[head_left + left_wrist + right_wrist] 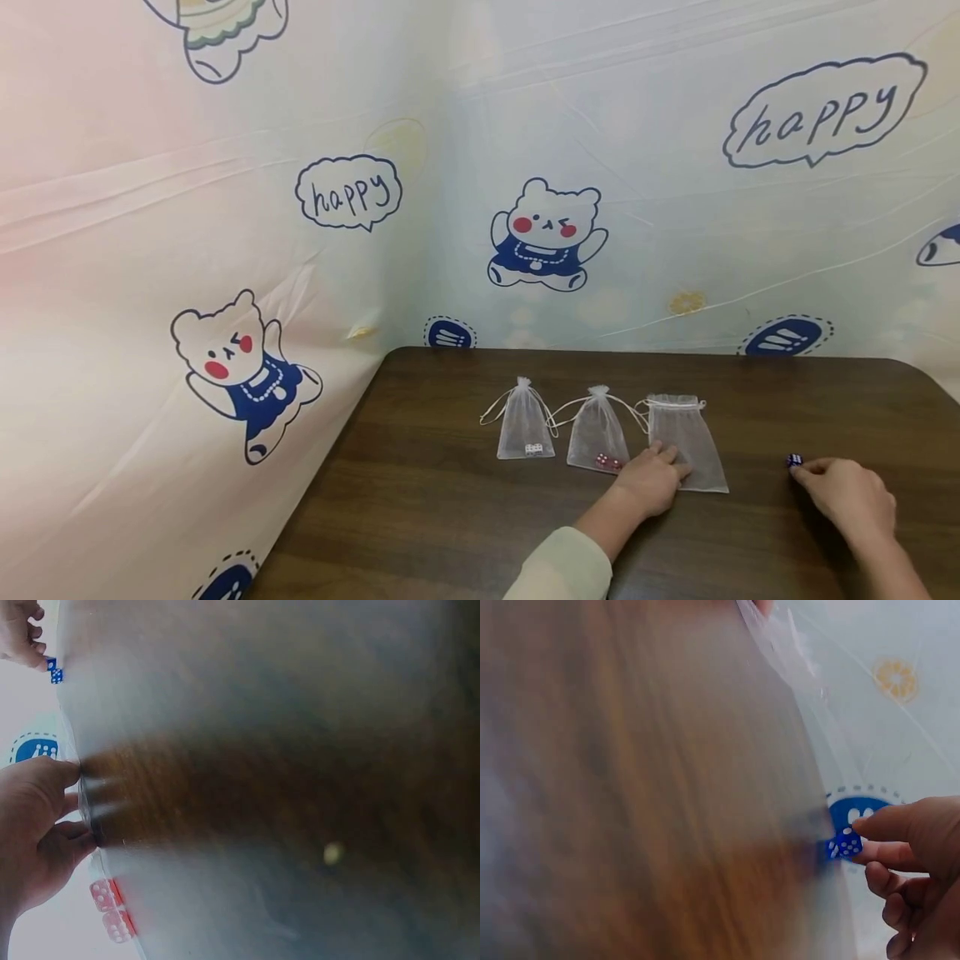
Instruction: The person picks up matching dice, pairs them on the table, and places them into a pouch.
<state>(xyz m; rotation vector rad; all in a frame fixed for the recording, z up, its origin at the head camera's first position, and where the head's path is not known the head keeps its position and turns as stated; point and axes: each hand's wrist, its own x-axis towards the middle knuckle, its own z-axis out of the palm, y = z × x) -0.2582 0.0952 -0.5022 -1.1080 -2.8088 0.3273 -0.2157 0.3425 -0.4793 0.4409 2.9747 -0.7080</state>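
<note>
At lower right of the head frame, grips blue dice [795, 460] in a fingertip pinch of the right hand [847, 496]. Near the bottom centre, rests the outstretched left hand [652, 479], clasping nothing, on the flat third bag [693, 446], just right of the middle bag [592, 429] with red dice [602, 459] and the left bag [517, 429] with white dice [533, 448].

Could drop the blue dice through any loosening of so slight a pinch, and send them skittering over the bare table [420, 517] toward the right edge of the frame. Could wrinkle or drag the third bag by sliding the left fingers across such light mesh, or bump the red dice from so near beside.

Cannot tell for certain, one blue die or two: seemingly two at upper left of the left wrist frame. Cannot tell either, touching the table or just above. Under the left hand, hidden: the third bag's lower left corner. Across both wrist frames, badly blurred: most of the tabletop.
</note>
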